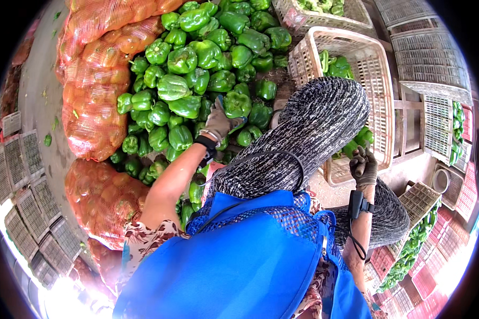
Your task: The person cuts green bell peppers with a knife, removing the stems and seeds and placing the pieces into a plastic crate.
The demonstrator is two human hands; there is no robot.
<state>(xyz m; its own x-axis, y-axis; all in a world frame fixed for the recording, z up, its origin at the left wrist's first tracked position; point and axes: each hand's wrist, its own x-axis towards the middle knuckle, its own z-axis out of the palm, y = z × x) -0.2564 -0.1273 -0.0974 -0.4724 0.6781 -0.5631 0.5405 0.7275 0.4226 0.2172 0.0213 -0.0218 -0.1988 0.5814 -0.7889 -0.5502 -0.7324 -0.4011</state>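
Observation:
In the pile of green bell peppers (182, 60), my gloved left hand (220, 122) has thumb and fingers at either side of one green bell pepper (237, 104). The fingertips of that glove look blue. My gloved right hand (364, 167) is by my knee, at the near end of a pale plastic crate (386, 101). Its fingers are curled in, and nothing shows between them. Inside this crate are a few green peppers (339, 68), partly hidden by my leg.
Orange mesh sacks (95, 98), filled and bulging, line the pile's left side. Another crate (324, 20) with green produce stands beyond. Stacked crates (431, 58) rise at the right; more crates (29, 199) stand at the far left. A crate of green peppers (412, 250) sits lower right.

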